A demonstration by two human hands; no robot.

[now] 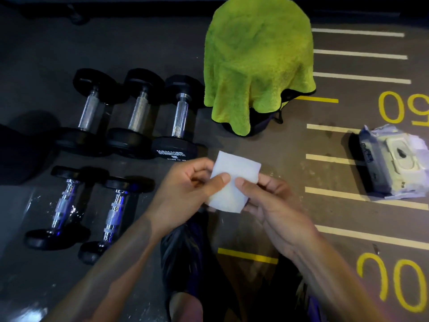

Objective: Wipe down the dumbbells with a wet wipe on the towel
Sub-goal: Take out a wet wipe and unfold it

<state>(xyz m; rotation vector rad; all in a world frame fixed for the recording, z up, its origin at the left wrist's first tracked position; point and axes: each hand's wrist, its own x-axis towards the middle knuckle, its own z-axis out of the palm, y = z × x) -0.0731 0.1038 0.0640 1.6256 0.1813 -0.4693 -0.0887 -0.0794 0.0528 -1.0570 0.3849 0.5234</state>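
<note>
Both the left hand (185, 184) and the right hand (267, 201) pinch a folded white wipe (232, 182) between thumbs and fingers above the floor; five dumbbells (130, 126) lie on the floor to the left; a green towel (257, 61) drapes over a dark bag beyond; the wipe packet (394, 163) lies to the right.

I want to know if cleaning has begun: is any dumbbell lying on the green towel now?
No, all five dumbbells lie on the dark floor to the left of the green towel, which carries none.

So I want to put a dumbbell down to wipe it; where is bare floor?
Bare floor lies between the green towel, the wipes pack and the hands holding the wipe. The left is crowded with five dumbbells.
</note>
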